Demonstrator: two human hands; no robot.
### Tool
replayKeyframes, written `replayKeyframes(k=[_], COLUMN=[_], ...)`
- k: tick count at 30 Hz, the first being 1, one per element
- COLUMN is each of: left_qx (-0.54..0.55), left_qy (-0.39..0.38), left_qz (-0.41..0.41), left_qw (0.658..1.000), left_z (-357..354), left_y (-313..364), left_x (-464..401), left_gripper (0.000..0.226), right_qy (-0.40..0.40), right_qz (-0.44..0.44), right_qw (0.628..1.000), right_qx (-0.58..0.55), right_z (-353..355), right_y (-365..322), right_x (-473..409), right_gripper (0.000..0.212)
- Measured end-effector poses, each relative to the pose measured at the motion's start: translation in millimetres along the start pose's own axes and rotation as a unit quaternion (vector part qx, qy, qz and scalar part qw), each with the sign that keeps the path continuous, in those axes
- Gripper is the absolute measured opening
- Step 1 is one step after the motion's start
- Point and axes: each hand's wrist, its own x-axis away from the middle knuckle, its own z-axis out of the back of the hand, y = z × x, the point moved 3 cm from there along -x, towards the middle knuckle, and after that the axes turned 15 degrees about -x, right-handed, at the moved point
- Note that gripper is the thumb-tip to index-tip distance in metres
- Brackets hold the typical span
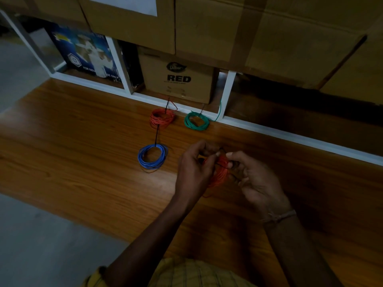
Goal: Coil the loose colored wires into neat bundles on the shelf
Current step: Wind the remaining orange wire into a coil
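**Hands working a red-orange wire coil over a wooden shelf, three tied coils beyond**

Nearest the camera, a yellow checked garment (186, 272) fills the lower edge, and two bare forearms reach forward over the wooden shelf surface (83, 141). The right wrist carries a thin bracelet (279, 216). The left hand (194, 168) and right hand (257, 179) are close together, both closed on one red-orange wire coil (218, 172) held between them just above the wood. This coil is seen nearly edge-on; its long axis runs from the fingertips down toward the viewer. A thin black tie (220, 165) crosses its upper part, pinched between the fingertips of both hands; whether the tie is fastened cannot be told.

Left of the hands, and apart from them, a blue wire coil (153, 156) lies flat on the wood as an open ring, a black tie tail pointing away toward the back. Farther back, an orange wire coil (162, 118) and a green wire coil (196, 121) lie flat side by side, near the white shelf frame (228, 94). Each carries a black tie pointing rearward; the green coil's loose end trails right and up along the frame post.

Behind the frame stands a cardboard box printed "RED" (178, 79), with a blue printed carton (87, 52) to its left. Large cardboard boxes (228, 27) fill the top of the view.
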Motion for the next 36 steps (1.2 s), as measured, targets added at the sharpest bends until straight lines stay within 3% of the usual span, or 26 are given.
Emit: replayKeyframes(k=[14,25,29,36], left_qx=[0.0,-0.036,-0.029,-0.053], left_qy=[-0.011,-0.03,-0.021,0.011], left_qz=[0.006,-0.048,-0.038,-0.073], left_qw=[1.0,0.998,0.999,0.996], left_z=[1.3,0.3,-1.0,1.1], left_y=[0.8,2.3,4.1,12.3], left_x=[-2.5,-1.2,1.3,3.2], left_gripper=[0.006,0.012,0.007,0.008], right_qy=[-0.03,-0.032,-0.032,-0.018], right_qz=[-0.018,-0.037,-0.032,-0.037], right_qw=[0.999,0.999,0.999,0.998], right_qx=[-0.01,-0.018,-0.019,-0.041], right_z=[5.8,8.5,8.8,4.9], right_y=[0.9,3.0,2.9,4.3], right_x=[-3.1,-2.9,-2.7,-2.0], right_gripper=[0.012,0.002,0.019,0.021])
